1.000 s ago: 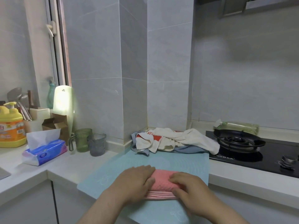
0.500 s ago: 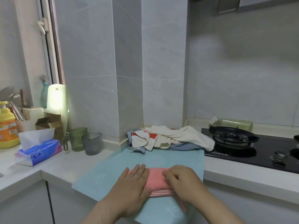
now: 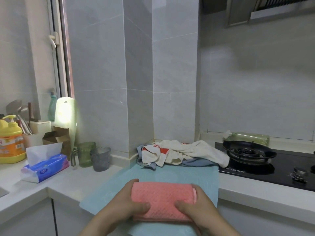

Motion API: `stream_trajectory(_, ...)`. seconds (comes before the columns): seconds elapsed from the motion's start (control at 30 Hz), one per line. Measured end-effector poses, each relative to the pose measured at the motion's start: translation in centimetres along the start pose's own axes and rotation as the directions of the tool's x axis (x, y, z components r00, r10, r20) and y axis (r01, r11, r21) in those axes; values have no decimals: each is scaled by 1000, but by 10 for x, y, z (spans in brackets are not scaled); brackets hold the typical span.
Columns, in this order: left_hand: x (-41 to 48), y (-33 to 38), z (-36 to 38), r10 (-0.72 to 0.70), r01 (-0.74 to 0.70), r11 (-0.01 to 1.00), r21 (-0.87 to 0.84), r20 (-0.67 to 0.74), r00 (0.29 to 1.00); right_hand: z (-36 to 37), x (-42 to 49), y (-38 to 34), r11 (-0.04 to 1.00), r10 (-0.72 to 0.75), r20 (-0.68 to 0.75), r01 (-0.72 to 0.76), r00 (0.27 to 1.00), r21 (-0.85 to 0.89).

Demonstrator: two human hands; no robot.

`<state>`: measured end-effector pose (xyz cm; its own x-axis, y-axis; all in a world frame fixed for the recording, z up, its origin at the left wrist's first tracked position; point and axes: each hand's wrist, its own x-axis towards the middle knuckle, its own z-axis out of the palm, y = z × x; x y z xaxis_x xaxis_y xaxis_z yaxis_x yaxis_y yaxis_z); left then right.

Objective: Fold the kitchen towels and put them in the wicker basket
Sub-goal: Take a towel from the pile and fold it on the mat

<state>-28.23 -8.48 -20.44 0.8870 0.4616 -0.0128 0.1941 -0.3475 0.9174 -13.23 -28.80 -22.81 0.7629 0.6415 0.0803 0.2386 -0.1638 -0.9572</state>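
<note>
**Both hands hold a folded pink towel over the blue mat**

At the far left of the counter (image 3: 71,181) stands a yellow soap bottle (image 3: 10,142) with a pump top. Behind it is a holder with kitchen utensils (image 3: 18,113). A blue tissue pack (image 3: 46,169) lies in front of these with a white sheet sticking up, and an open cardboard box (image 3: 58,138) sits behind it. Just to the right, a green cup (image 3: 86,154) and a grey cup (image 3: 100,158) stand side by side near the tiled wall corner.

A blue mat (image 3: 170,174) covers the middle of the counter. At its near end, the left hand (image 3: 126,201) grips the left end of the folded pink towel (image 3: 162,200). Its thumb presses on the top face and its fingers curl round the far edge. The towel is a neat rectangle, its layered edges showing at the right end. Whether it rests on the mat or is lifted just off it cannot be told. The right hand (image 3: 201,208) grips the right end in the same way, thumb on top and fingers wrapped round the side.

At the back of the mat, against the wall, lies a loose pile of towels (image 3: 184,152): white cloth, one piece with red print, over blue cloth. To the right, a black stove (image 3: 272,169) is set into the counter, with a burner (image 3: 247,152) near the pile. A greenish bottle (image 3: 248,137) lies on its side behind it.
</note>
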Motion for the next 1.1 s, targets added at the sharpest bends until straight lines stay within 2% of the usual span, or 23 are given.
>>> stream_trajectory(0.07,-2,-3,1,45,-45,999,-28,0,999,-3,-3,-1,999,-25,116,20,993,46)
stream_trajectory(0.2,1,0,4,115,-116,992,-55,-10,993,1,4,-9,984,-114,3,113,993,136)
stream_trajectory(0.27,11,5,3,101,-114,979,-168,-79,992,6,14,-18,962,-136,-27,138,990,235)
stream_trajectory(0.37,31,11,-3,99,-161,948,-275,-227,969,13,35,-29,934,-88,11,79,996,349)
stream_trajectory(0.47,47,4,-6,33,-127,952,-277,-322,946,22,55,-26,956,-26,32,16,999,293)
stream_trajectory(0.57,51,-6,-4,-63,-42,949,-313,-318,946,24,67,-14,948,51,31,-58,998,313)
stream_trajectory(0.7,53,-11,-1,-5,-53,967,-250,-224,975,19,75,-5,902,61,90,-94,994,421)
stream_trajectory(0.83,54,-10,2,98,-110,986,-124,-98,990,20,77,-1,887,76,31,-82,997,455)
stream_trajectory(1.0,52,-12,0,16,-68,973,-219,-230,973,23,74,-4,907,72,75,-96,995,411)
stream_trajectory(1.1,53,-13,-4,-11,-49,952,-303,-193,981,19,72,-8,886,85,139,-139,987,441)
